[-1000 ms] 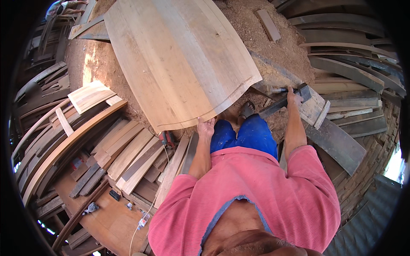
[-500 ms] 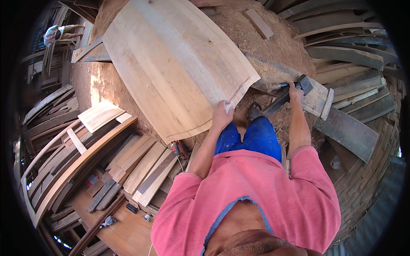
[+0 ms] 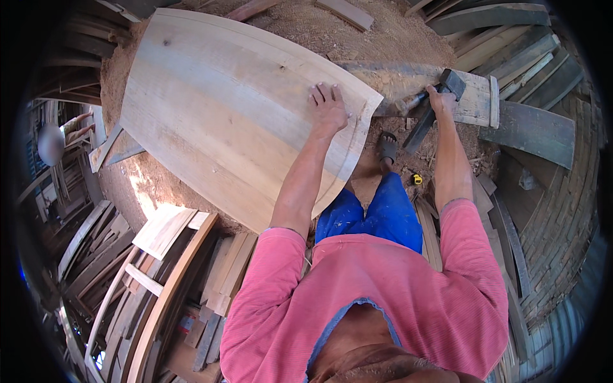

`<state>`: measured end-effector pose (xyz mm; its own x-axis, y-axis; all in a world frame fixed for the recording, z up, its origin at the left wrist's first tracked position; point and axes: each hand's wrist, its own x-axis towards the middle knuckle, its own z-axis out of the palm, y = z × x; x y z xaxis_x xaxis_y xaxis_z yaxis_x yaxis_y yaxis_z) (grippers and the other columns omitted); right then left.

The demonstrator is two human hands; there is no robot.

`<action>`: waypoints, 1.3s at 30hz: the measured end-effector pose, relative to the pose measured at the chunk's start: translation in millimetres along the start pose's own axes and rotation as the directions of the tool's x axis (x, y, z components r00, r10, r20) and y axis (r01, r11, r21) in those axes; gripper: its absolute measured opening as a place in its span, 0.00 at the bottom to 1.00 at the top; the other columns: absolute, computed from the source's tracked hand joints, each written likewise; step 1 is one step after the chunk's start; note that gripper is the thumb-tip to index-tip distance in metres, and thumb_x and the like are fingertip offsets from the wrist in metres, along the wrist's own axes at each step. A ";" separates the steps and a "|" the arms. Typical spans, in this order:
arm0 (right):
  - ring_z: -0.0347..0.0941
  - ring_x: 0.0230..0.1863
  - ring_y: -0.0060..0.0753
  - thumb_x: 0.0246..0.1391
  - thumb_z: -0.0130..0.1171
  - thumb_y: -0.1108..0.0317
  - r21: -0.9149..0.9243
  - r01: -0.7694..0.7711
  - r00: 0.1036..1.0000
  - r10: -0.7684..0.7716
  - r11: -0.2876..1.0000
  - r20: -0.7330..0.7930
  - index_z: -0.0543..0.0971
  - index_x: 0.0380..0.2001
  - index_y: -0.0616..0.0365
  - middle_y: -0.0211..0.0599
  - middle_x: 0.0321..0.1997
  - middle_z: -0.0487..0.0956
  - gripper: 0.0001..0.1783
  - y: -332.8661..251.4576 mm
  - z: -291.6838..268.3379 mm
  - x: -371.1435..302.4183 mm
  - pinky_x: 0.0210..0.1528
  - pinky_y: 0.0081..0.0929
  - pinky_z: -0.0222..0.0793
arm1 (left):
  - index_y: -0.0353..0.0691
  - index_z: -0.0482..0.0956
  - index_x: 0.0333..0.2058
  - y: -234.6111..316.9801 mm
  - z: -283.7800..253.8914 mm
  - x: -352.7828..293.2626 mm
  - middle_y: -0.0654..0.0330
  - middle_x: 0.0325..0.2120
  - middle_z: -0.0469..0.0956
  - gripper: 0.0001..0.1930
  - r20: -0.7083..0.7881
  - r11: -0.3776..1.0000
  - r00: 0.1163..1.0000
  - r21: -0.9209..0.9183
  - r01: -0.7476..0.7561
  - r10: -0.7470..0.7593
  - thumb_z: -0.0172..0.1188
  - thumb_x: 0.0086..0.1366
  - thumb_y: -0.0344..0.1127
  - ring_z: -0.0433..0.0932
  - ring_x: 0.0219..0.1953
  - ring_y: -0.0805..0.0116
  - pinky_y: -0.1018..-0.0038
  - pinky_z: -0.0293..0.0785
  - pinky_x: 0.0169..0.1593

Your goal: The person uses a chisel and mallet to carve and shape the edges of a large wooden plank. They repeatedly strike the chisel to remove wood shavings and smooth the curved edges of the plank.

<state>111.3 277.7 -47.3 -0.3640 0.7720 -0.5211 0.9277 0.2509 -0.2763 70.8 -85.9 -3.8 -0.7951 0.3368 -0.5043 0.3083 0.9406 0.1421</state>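
A large pale wooden panel point(image 3: 217, 108) with curved edges and joined boards lies in front of me, reaching to my legs. My left hand point(image 3: 329, 113) lies on it near the right end, fingers spread and palm down. To its right, my right hand point(image 3: 442, 102) is closed around the handle of a hammer with a dark blocky head point(image 3: 453, 84). The handle's end points left. A dark flat bar point(image 3: 419, 133) slants down beneath that hand. Under the hammer is a worn wooden board point(image 3: 476, 99), dusty with sawdust.
A yellow tape measure point(image 3: 417, 179) lies on the ground near my sandalled foot point(image 3: 387, 147). Stacked timber point(image 3: 536, 70) fills the right side, and more planks point(image 3: 166, 281) lie at the lower left. A loose board point(image 3: 345, 13) rests on sawdust at the back. Another person point(image 3: 52, 144) is at far left.
My left hand has let go of the panel's near edge and now lies flat farther in on its surface. My right hand stays at the hammer. The view has turned.
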 end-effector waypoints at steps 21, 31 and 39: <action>0.67 0.68 0.62 0.46 0.67 0.31 -0.067 0.013 1.000 -0.014 0.998 -0.007 0.64 0.64 0.76 0.68 0.66 0.69 0.60 -5.2 -9.6 -19.8 0.68 0.47 0.65 | 0.29 0.41 0.74 7.2 -10.0 16.2 0.18 0.70 0.37 0.55 0.162 0.992 0.986 0.125 0.025 -0.045 0.64 0.65 0.58 0.35 0.72 0.15 0.32 0.39 0.72; 0.66 0.69 0.64 0.49 0.67 0.31 -0.053 -0.057 0.994 0.062 0.997 0.089 0.63 0.65 0.73 0.68 0.69 0.66 0.58 -12.2 -24.6 -27.7 0.69 0.50 0.64 | 0.27 0.41 0.73 17.2 -16.9 23.1 0.18 0.70 0.39 0.55 0.225 0.975 0.968 0.213 0.063 -0.111 0.65 0.65 0.57 0.39 0.72 0.16 0.35 0.44 0.72; 0.66 0.68 0.66 0.50 0.63 0.26 -0.096 0.092 0.993 -0.084 0.991 0.083 0.62 0.63 0.81 0.71 0.67 0.68 0.63 8.0 -9.8 -4.1 0.68 0.49 0.65 | 0.25 0.40 0.73 18.5 -19.3 25.4 0.18 0.70 0.40 0.56 0.223 0.978 0.970 0.200 0.055 -0.100 0.65 0.65 0.57 0.38 0.72 0.16 0.35 0.45 0.72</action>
<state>121.1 282.2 -39.4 -0.4464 0.6968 -0.5614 0.8939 0.3761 -0.2440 46.2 -59.2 2.4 -0.6852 0.2231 -0.6934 0.3622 0.9303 -0.0587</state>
